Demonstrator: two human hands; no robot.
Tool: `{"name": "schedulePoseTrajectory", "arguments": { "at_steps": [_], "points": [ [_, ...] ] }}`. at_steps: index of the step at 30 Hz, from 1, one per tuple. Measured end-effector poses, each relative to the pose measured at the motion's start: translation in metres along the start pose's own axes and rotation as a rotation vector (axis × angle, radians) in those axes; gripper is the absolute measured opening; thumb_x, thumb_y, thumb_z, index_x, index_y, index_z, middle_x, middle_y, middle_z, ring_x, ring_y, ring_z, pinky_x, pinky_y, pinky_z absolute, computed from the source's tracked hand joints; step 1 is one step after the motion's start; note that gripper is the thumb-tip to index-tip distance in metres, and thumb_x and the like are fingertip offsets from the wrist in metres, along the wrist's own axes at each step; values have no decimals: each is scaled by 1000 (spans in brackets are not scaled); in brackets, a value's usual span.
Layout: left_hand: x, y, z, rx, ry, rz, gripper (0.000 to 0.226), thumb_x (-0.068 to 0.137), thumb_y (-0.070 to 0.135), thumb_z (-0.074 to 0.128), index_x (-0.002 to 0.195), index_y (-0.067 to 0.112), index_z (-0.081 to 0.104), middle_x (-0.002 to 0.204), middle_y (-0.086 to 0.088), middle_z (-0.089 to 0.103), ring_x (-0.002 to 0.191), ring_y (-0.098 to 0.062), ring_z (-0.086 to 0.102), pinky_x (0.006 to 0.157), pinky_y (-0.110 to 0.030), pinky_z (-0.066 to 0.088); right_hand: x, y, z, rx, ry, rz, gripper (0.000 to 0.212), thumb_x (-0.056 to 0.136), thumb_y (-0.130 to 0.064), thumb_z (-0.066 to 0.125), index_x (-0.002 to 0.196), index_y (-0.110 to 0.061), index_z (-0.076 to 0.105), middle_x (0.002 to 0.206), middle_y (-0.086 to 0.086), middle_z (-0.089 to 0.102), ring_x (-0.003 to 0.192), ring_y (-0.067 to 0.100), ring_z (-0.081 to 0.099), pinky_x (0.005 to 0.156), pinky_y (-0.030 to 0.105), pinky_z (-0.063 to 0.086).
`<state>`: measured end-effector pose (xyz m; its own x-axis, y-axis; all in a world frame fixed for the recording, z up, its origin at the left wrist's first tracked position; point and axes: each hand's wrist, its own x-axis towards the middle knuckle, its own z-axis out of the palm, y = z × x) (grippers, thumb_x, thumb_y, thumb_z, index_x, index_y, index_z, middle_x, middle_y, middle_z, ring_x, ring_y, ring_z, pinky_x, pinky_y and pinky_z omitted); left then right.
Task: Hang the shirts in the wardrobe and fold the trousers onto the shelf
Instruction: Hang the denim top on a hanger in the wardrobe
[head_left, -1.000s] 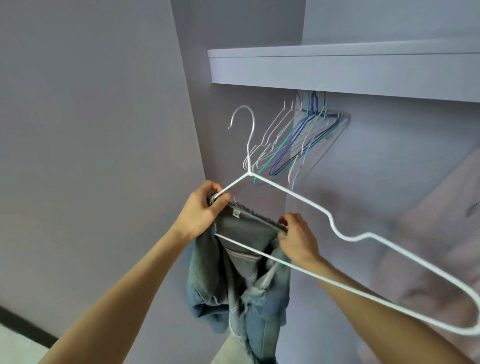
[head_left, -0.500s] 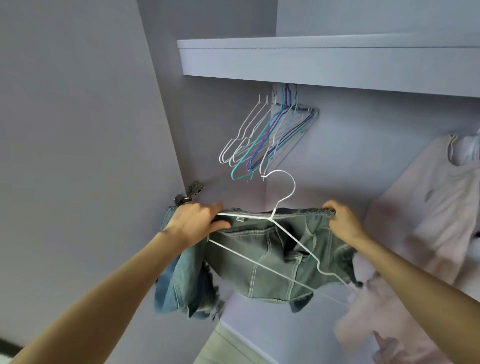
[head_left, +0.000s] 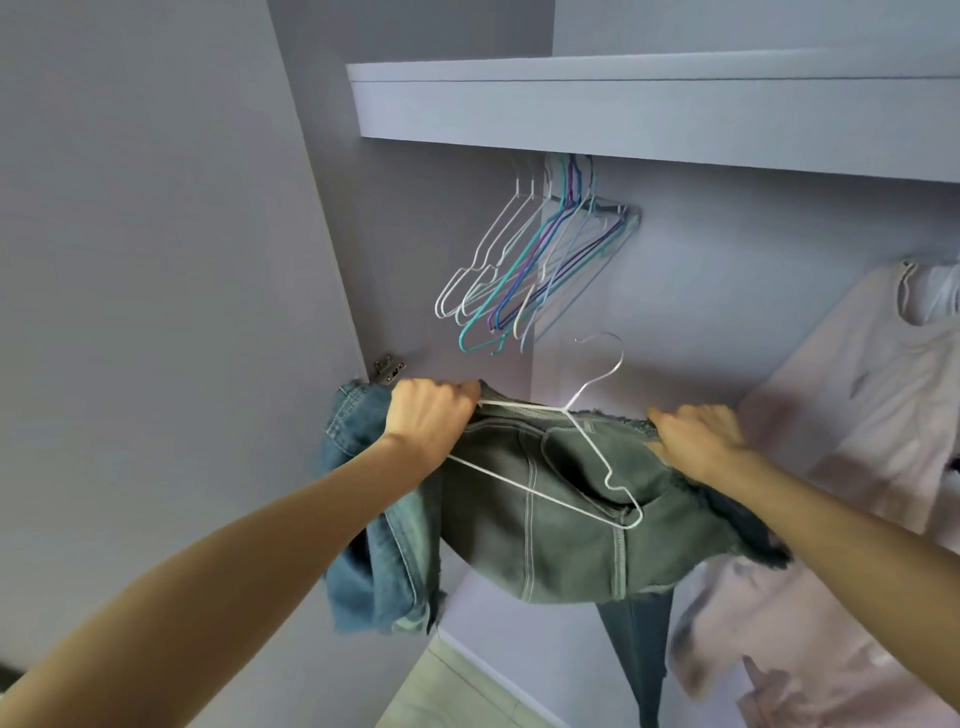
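A frayed blue-grey denim garment (head_left: 550, 535) is stretched between my hands in front of the open wardrobe. My left hand (head_left: 428, 423) grips its left top edge together with one end of a white wire hanger (head_left: 589, 457). My right hand (head_left: 693, 436) grips the right top edge. The hanger lies across the denim, its hook pointing up between my hands. A pale pink shirt (head_left: 852, 415) hangs at the right inside the wardrobe. The shelf (head_left: 623, 109) runs overhead.
Several empty wire hangers (head_left: 524, 275), white, teal and purple, hang under the shelf at the left. The open wardrobe door (head_left: 156, 312) stands at my left, with a metal hinge (head_left: 388, 366) by my left hand. Light floor (head_left: 457, 691) shows below.
My hands have drawn apart and stretched the denim wide. The hanger, earlier swung out large toward the camera, now lies against the garment with its hook up.
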<state>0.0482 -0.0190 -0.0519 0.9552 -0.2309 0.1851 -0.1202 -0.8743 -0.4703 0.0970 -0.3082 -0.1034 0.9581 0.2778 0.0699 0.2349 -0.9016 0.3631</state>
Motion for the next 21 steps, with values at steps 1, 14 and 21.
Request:
{"name": "schedulePoseTrajectory", "arguments": {
  "at_steps": [1,14,21],
  "points": [
    [2,-1,-1,-5,-10,-17,32,87,5,48,117,15,48,100,-3,67,92,-27,66,61,-27,32,1,0,-5,-6,9,29,24,94,-29,46,115,-17,49,98,4,68,91,26,65,60,27,35],
    [-7,-15,10,-733,-292,-173,31,97,44,40,103,18,56,108,-11,62,104,-34,56,78,-34,41,-6,-10,12,308,-21,241,32,88,-7,48,120,-14,49,93,11,66,85,31,64,61,30,39],
    [-4,-1,10,-167,-184,-184,36,89,2,48,122,16,45,108,-6,66,102,-31,63,65,-30,36,5,-19,-15,349,27,258,33,85,-5,47,116,-13,53,98,13,67,90,32,63,64,31,39]
  ]
}}
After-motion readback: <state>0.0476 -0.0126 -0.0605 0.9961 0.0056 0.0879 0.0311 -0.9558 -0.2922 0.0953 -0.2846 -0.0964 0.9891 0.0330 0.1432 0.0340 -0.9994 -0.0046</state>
